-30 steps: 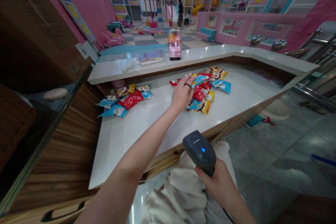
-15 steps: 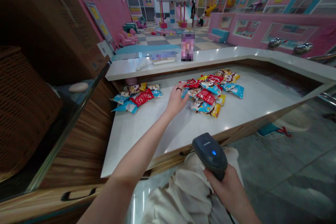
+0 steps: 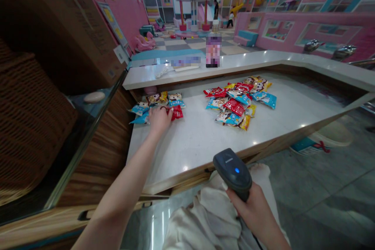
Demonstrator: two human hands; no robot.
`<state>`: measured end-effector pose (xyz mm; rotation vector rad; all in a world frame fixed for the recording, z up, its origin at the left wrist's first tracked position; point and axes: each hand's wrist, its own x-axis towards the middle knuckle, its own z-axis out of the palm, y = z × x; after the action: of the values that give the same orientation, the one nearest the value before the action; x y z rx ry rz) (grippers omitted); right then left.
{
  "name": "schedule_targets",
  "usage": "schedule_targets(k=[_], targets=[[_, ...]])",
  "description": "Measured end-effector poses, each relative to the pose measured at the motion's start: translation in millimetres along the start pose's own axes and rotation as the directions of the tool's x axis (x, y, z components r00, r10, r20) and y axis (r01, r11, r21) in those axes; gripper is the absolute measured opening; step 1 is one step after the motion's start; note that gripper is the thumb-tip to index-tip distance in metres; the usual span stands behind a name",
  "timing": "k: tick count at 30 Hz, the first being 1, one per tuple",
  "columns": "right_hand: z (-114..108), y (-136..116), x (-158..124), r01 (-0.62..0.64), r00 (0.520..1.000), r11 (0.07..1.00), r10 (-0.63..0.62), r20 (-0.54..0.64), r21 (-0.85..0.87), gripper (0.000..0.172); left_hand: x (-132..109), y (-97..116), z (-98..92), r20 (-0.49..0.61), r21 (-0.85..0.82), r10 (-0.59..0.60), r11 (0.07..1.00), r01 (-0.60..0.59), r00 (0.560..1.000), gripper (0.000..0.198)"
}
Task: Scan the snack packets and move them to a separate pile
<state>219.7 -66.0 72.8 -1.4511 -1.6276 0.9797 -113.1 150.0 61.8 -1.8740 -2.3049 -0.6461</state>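
At the left group of snack packets, my left hand [image 3: 160, 119] lies over a red snack packet [image 3: 177, 113], its fingers curled on it and covering much of the wrapper. Blue packets [image 3: 141, 118] and a brown-and-yellow packet [image 3: 157, 97] lie around that hand. My right hand [image 3: 254, 207] is wrapped round the handle of a dark barcode scanner [image 3: 233, 170], held over my lap with a blue light lit on top. Farther right on the white counter [image 3: 187, 140] sits a larger heap of red, blue and yellow packets [image 3: 234, 106].
A raised white ledge [image 3: 249, 60] runs behind the counter, carrying a bottle with a blurred label [image 3: 213, 50] and a flat white item [image 3: 186, 66]. On my left stand a wicker basket [image 3: 32, 125] and a cardboard box [image 3: 79, 35]. Two people are far off in the play area.
My left hand has moved left from the large heap to the smaller group and closed on the red packet, which has shifted slightly right. The right hand still holds the scanner.
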Motion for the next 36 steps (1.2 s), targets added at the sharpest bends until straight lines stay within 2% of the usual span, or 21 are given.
schedule_targets(k=[3, 6, 9, 12, 15, 17, 19, 21, 22, 24, 26, 27, 30, 32, 34, 36], targets=[[-2.6, 0.2, -3.1, -0.015, 1.000, 1.000, 0.015, 0.001, 0.003, 0.018, -20.4, 15.6, -0.4, 0.117, -0.070, 0.083, 0.995, -0.075, 0.990, 0.047], [-5.2, 0.7, -6.9, -0.019, 1.000, 1.000, 0.019, -0.012, -0.017, 0.017, -33.3, 23.1, 0.3, 0.224, -0.132, 0.156, 0.983, -0.129, 0.962, 0.062], [-6.3, 0.5, -9.5, -0.026, 0.999, 0.999, 0.026, -0.037, -0.018, 0.017, -38.7, 25.3, -2.5, 0.346, -0.118, 0.141, 0.987, -0.106, 0.928, 0.079], [-6.0, 1.7, -10.3, -0.014, 1.000, 1.000, 0.013, -0.012, -0.018, 0.017, -42.0, 28.1, -7.5, 0.390, -0.086, 0.124, 0.991, -0.098, 0.912, 0.080], [-5.2, 4.0, -10.4, 0.008, 1.000, 1.000, -0.008, 0.013, -0.026, 0.017, -47.0, 32.5, -11.7, 0.374, -0.145, 0.090, 0.989, -0.038, 0.923, 0.084], [-5.0, 4.6, -10.7, 0.017, 1.000, 1.000, -0.017, 0.016, -0.022, 0.016, -51.7, 35.7, -15.0, 0.363, -0.262, 0.052, 0.964, 0.048, 0.930, 0.086], [-5.1, 4.1, -11.0, 0.025, 1.000, 0.999, -0.025, 0.017, -0.022, 0.016, -57.7, 39.5, -19.8, 0.373, -0.399, -0.003, 0.902, 0.164, 0.928, 0.078], [-5.2, 2.7, -11.1, 0.025, 1.000, 0.999, -0.025, 0.018, -0.022, 0.015, -64.9, 44.6, -25.3, 0.435, -0.563, -0.046, 0.765, 0.312, 0.899, 0.069], [-5.1, 1.8, -11.2, 0.023, 1.000, 1.000, -0.022, 0.017, -0.021, 0.015, -69.0, 47.8, -27.6, 0.484, -0.651, -0.037, 0.652, 0.388, 0.874, 0.067], [-4.7, -0.4, -11.0, 0.015, 1.000, 1.000, -0.015, 0.022, -0.009, 0.015, -77.6, 54.9, -29.5, 0.573, -0.773, 0.041, 0.360, 0.523, 0.818, 0.065], [-3.8, -3.0, -10.6, 0.005, 1.000, 1.000, -0.005, 0.027, 0.010, 0.015, -86.3, 62.3, -26.5, 0.621, -0.784, 0.128, 0.100, 0.613, 0.774, 0.059], [-3.3, -4.5, -10.2, 0.002, 1.000, 1.000, -0.002, 0.027, 0.017, 0.015, -90.3, 65.7, -23.2, 0.636, -0.767, 0.151, 0.011, 0.642, 0.757, 0.055], [-2.1, -8.8, -8.9, 0.000, 1.000, 1.000, -0.001, 0.027, 0.028, 0.015, -99.2, 74.3, -10.0, 0.663, -0.699, 0.215, -0.167, 0.695, 0.718, 0.049], [-1.9, -10.9, -8.3, 0.001, 1.000, 0.999, -0.002, 0.029, 0.032, 0.015, -102.0, 78.8, -1.2, 0.650, -0.659, 0.277, -0.258, 0.707, 0.707, 0.046], [-1.8, -11.9, -8.0, -0.001, 1.000, 0.999, 0.000, 0.028, 0.038, 0.014, -102.8, 82.4, 6.5, 0.626, -0.632, 0.319, -0.327, 0.703, 0.711, 0.041], [-1.5, -11.8, -7.8, -0.003, 1.000, 0.999, 0.002, 0.020, 0.045, 0.014, -103.0, 85.1, 12.8, 0.603, -0.640, 0.304, -0.367, 0.675, 0.737, 0.036]])
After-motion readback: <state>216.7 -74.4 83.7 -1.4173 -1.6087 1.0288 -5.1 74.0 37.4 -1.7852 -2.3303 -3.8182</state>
